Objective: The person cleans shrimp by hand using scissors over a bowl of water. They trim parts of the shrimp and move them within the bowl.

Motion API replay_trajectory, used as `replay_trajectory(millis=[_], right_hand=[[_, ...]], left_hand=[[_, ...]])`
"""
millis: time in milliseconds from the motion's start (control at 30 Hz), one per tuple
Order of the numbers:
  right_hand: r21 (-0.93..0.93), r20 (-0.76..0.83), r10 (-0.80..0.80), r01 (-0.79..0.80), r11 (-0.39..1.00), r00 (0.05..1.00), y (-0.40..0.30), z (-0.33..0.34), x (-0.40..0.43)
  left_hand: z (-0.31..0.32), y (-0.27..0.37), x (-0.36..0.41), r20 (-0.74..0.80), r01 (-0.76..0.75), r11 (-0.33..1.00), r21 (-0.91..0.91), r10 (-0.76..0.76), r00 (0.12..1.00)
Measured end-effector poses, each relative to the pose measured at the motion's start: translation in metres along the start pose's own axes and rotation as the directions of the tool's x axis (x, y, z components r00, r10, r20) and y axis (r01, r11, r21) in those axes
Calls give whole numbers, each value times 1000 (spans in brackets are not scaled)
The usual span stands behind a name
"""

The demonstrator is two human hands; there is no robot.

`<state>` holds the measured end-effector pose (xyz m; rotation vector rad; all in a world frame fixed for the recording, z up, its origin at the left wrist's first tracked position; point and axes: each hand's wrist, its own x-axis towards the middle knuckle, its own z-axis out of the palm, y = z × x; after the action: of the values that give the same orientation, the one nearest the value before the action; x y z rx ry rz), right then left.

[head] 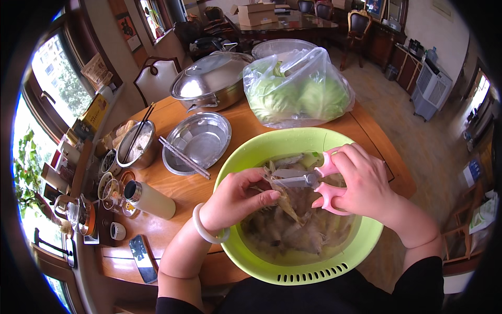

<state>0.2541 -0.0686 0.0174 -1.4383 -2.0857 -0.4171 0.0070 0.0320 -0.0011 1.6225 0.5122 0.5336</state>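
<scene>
Between the thumb and fingers of my left hand [239, 196] is a raw shrimp [288, 204], its tail pointing down over the basin. My right hand [361, 180] grips a pair of kitchen scissors [331, 180] by the pink handles. The scissor blades are parted, and they reach the shrimp's head end by my left fingertips. Below both hands stands a lime-green plastic basin [251, 157] of cloudy water, with several more shrimp [310, 235] lying in it. A white bangle circles my left wrist.
Behind the basin sits a clear plastic bag of cabbages [294, 94], beside a lidded steel pot [213, 78]. To the left are a steel bowl [198, 143] with chopsticks across its rim, a bowl of white food [137, 145], a bottle [151, 200] and a phone [143, 257].
</scene>
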Motion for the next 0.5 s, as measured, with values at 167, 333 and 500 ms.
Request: replay_trajectory(millis=[167, 333, 500], right_hand=[[18, 14, -9, 8, 1000, 1000, -4, 1, 2], [20, 1, -11, 11, 1000, 1000, -4, 4, 1], [-18, -6, -13, 12, 1000, 1000, -3, 3, -4]], left_hand=[[0, -3, 0, 23, -18, 1000, -3, 18, 1000], [1, -5, 0, -4, -53, 996, 74, 53, 999], [0, -3, 0, -15, -46, 991, 125, 48, 999]])
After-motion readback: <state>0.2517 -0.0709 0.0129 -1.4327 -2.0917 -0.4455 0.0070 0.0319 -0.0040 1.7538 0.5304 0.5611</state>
